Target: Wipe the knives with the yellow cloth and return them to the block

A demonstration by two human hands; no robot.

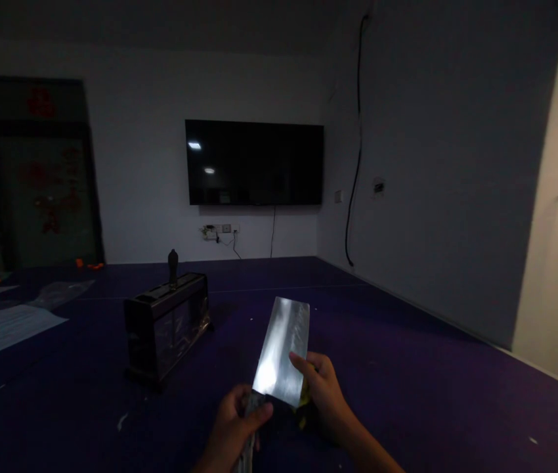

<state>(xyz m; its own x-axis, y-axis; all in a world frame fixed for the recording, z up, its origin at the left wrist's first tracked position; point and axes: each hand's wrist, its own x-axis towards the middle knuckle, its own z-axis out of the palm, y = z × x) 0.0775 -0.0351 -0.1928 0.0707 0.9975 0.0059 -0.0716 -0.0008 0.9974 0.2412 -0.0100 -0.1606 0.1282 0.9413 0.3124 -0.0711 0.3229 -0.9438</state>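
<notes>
A cleaver (283,348) with a broad shiny blade is raised in front of me, its tip pointing away. My left hand (234,424) is closed round its dark handle (247,447). On the blade's right side, my right hand (325,387) grips with the thumb on the upper face and the fingers at the edge and behind, partly hidden. Something yellow (302,402) shows below the blade by my right hand; I cannot make out what it is. To the left stands a black knife block (168,328) with clear sides, and one black handle (173,266) sticks up from its top.
Printed paper sheets (10,328) and a clear plastic bag (62,292) lie at the left on the dark purple surface (407,394). Small orange objects (89,265) sit at its far edge. A television (255,163) and a hanging black cable (358,144) are on the walls.
</notes>
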